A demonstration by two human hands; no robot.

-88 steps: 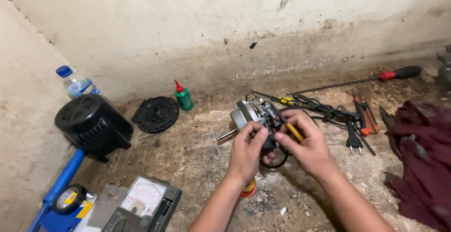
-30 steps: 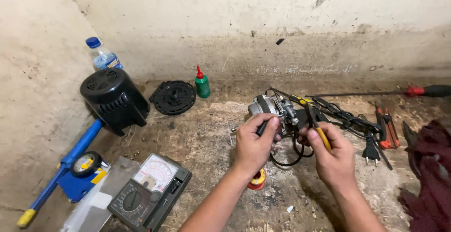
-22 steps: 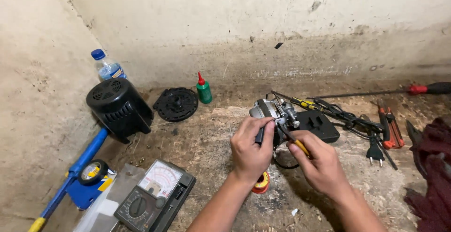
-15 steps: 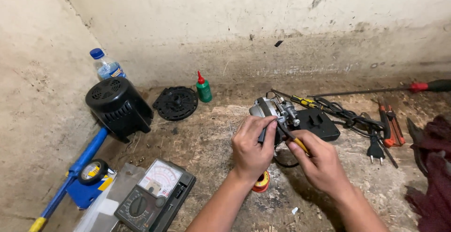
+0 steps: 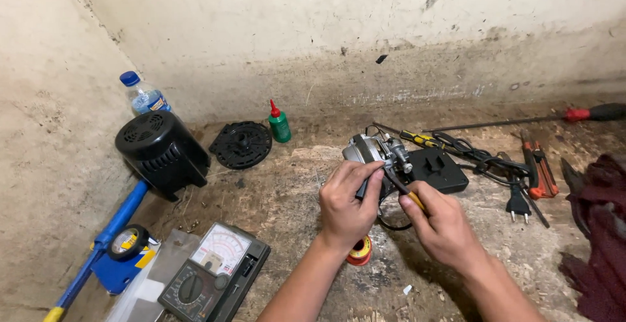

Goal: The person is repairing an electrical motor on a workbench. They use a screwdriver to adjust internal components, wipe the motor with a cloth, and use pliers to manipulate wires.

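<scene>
Centre frame: my left hand (image 5: 344,204) has its fingers closed on the small metal motor (image 5: 373,154), which sits on the floor (image 5: 287,191) just left of a black housing (image 5: 435,169). My right hand (image 5: 442,225) pinches a yellow-handled screwdriver (image 5: 405,191), tip at the motor. Solder spool (image 5: 360,251) below the hands. Multimeter (image 5: 212,275) lower left, black fan cover (image 5: 162,152) at left, green bottle (image 5: 279,122) near the wall.

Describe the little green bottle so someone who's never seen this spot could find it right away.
Look along the foot of the back wall, left of the hands. Between the round black grille and the small motor stands the green bottle, upright. Its red pointed cap sets it apart from the clear, blue-capped water bottle in the corner.
</scene>
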